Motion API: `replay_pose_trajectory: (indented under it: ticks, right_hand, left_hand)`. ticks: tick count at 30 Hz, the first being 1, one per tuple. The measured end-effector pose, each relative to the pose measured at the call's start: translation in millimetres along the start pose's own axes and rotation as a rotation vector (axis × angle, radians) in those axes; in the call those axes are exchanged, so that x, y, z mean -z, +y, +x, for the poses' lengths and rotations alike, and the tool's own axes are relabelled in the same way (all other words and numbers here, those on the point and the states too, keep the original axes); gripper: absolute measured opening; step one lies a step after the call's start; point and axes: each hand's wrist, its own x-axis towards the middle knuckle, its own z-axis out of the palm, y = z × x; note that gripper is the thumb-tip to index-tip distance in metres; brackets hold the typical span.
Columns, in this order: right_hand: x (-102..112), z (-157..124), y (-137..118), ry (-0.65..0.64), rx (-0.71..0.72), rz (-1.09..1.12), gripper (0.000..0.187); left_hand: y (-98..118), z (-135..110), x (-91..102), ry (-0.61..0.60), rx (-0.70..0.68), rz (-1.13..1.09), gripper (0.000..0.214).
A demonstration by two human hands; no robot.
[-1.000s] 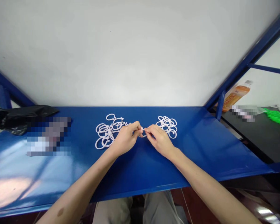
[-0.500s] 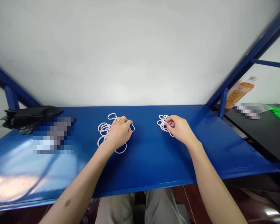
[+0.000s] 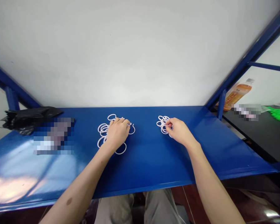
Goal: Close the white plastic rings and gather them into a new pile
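From where I stand, the view of the head camera shows one person at a smooth blue table [image 3: 144, 158] with a shiny surface. On it lie two heaps of thin white rings, which look like plastic. The person's left hand [image 3: 118, 132] is palm down over the left heap of rings [image 3: 104, 126], and several rings come out around it on both sides. The fingers are bent, but I cannot tell if this grip holds a ring. The right hand [image 3: 178, 130] is at the smaller right heap of rings [image 3: 162, 122], touching its near right side. Its grip is narrow, with thumb and forefinger close together; whether a ring is between them, I cannot tell. The two heaps are well apart, with bare table between. Farther left lies a crumpled black plastic bag [image 3: 32, 116]; at the right edge leans a bottle with orange drink [image 3: 238, 95].
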Motion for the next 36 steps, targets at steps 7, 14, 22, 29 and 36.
replay_pose_trajectory:
  ticks: [7,14,22,29,36]
  right_hand:
    - [1.7,0.8,-4.8,0.051,0.024,0.036,0.010]
    - [-13.3,-5.7,-42.5,0.149,0.143,0.242,0.015]
    - [-42.9,-16.3,-74.2,0.083,0.105,0.609,0.016]
    - [-41.7,-17.6,-67.9,0.086,0.256,0.528,0.015]
    - [-42.9,-19.6,-60.5,0.101,0.426,0.407,0.017]
  left_hand:
    - [5.4,0.4,8.2,0.121,0.030,-0.044,0.019]
    - [28.1,-2.3,10.5,0.156,0.003,-0.243,0.018]
    - [42.3,-7.6,11.6,0.076,-0.025,-0.610,0.013]
    - [38.3,-9.4,14.4,-0.052,-0.077,-0.796,0.015]
    - [35.0,-12.0,10.9,-0.052,-0.159,-0.630,0.019]
